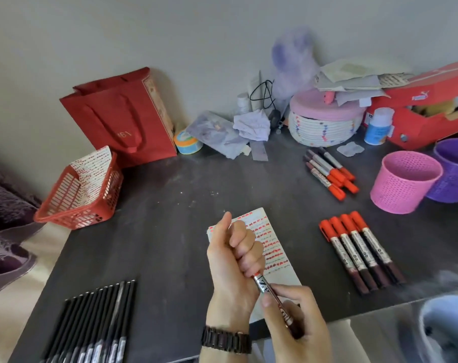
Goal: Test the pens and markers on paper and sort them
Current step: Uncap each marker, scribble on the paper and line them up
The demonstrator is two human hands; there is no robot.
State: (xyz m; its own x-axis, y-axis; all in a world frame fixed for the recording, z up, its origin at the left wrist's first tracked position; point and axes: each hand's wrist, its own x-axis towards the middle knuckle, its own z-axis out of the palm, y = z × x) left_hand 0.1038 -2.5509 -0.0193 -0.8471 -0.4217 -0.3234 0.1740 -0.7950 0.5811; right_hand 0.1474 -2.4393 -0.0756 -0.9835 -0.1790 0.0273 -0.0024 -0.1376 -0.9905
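Red marker (264, 285): left hand (235, 258), right hand (298, 323); Puma box (432, 124).

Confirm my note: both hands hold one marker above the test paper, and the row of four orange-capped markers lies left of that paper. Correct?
Not quite. In the head view the row of four orange-capped markers lies right of the test paper, not left. The rest stands: the left hand and right hand both hold one marker above it.

The left hand (235, 255) is a fist around the upper end of a marker (264, 285), thumb raised. The right hand (297, 323), just below it, pinches the lower barrel between thumb and fingers.
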